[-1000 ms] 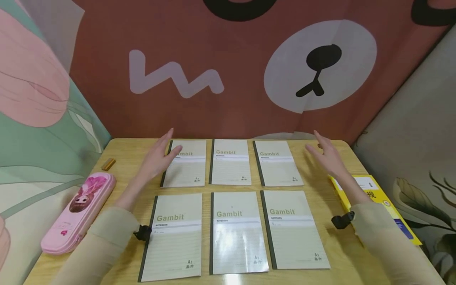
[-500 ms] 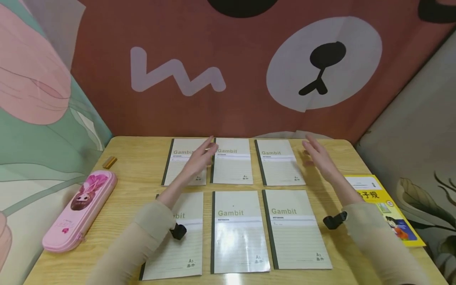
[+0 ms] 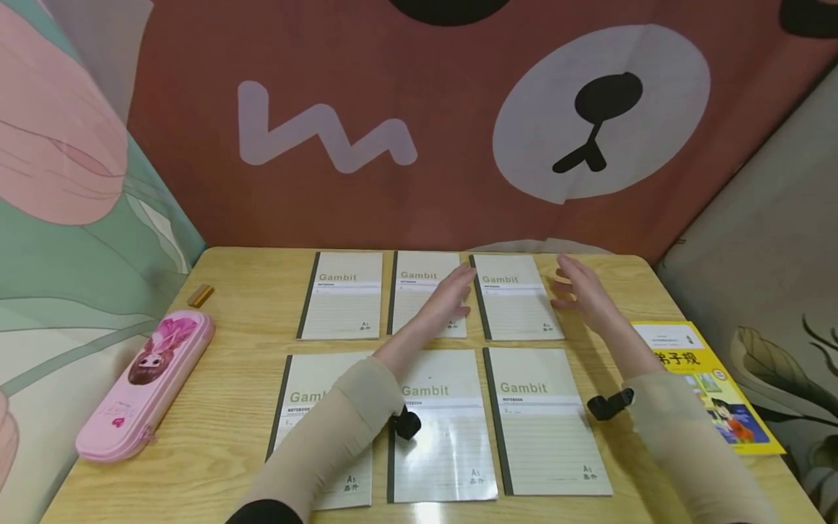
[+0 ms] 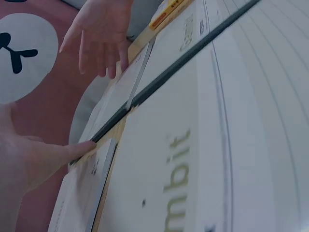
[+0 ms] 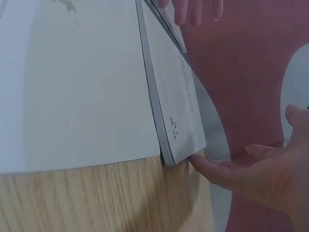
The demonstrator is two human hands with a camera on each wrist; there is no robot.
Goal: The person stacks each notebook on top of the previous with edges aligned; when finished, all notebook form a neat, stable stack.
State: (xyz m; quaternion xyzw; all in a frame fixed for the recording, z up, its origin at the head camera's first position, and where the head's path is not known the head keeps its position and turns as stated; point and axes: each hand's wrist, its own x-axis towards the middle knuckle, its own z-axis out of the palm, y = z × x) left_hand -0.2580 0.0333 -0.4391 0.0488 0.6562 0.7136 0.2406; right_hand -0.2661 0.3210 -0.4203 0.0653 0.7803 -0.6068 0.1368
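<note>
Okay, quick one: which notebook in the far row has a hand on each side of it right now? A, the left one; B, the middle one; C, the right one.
C: the left hand lies at the spine edge of the far right notebook and the right hand at its outer edge.

Left hand (image 3: 448, 300) reached forward and across body, palm down, fingers straight and together, thumb tucked at side. Left forearm in beige sleeve, angled up toward right. Right hand (image 3: 583, 291) just to right of left hand, apart from it, fingers straight and spread, pointing left. Right forearm sleeved, black strap at wrist.
</note>
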